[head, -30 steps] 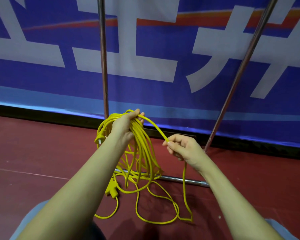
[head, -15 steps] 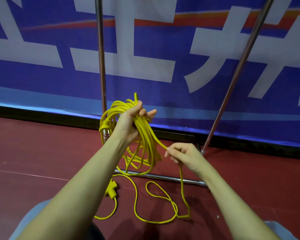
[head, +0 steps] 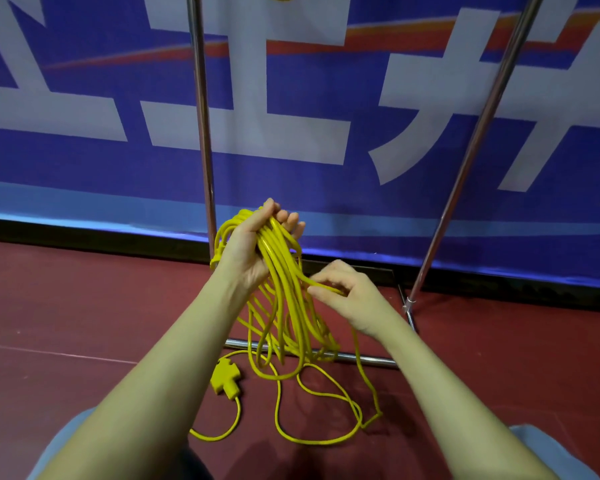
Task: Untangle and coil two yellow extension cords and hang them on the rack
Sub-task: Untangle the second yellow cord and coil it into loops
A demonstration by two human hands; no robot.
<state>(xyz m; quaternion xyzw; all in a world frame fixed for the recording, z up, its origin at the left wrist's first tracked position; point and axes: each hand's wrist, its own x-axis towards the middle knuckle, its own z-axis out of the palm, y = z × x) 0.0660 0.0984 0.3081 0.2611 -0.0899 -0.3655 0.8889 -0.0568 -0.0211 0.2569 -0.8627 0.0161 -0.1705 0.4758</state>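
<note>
Before the rack (head: pixel 203 140), left hand (head: pixel 248 251) grasping cord coil (head: pixel 284 289), right hand (head: pixel 352 294) fingers (head: pixel 317 280) pinching one strand, socket (head: pixel 225 377) and loose loops on floor (head: pixel 66 306)

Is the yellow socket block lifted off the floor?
No, the socket block lies on the red floor, below the cord loops gripped by the left hand.
</note>
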